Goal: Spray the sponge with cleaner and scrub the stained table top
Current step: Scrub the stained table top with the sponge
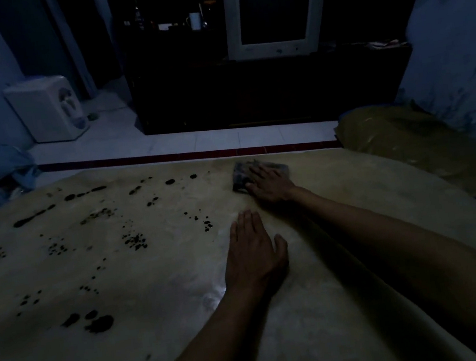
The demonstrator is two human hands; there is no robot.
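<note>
Right hand point(270, 184): at 1 o'clock from centre, palm down on sponge point(241, 177), fingers spread and nearly straight, pressing it to the table point(352, 190). Arm running back to 4 o'clock.

Left hand point(254, 253): at centre, flat on the table, fingers straight and together, thumb out to the right; nothing held. Forearm trailing to 6 o'clock.

Sponge: dark, near the far table edge, at 12 o'clock from the left hand; left part showing, right part covered by the right hand.

Table: pale tan top, dimly lit, filling the lower half of view. Dark stains point(98, 323) in blots and speckles scattered from 9 to 11 o'clock of the hands; largest blot at 8 o'clock, long streak point(34, 217) at 10 o'clock. Surface just around the hands mostly free of blots, with a faint sheen beside the left wrist.

Beyond, at 12 o'clock: light-cased television point(276, 10) on a dark low cabinet point(250, 94); white mug point(195, 20) on the cabinet top, left of the television.

At 10 o'clock: white boxy appliance point(48, 110) on the tiled floor point(166, 144).

At 2 o'clock: olive-toned bag point(399, 136), just beside the table edge.
</note>
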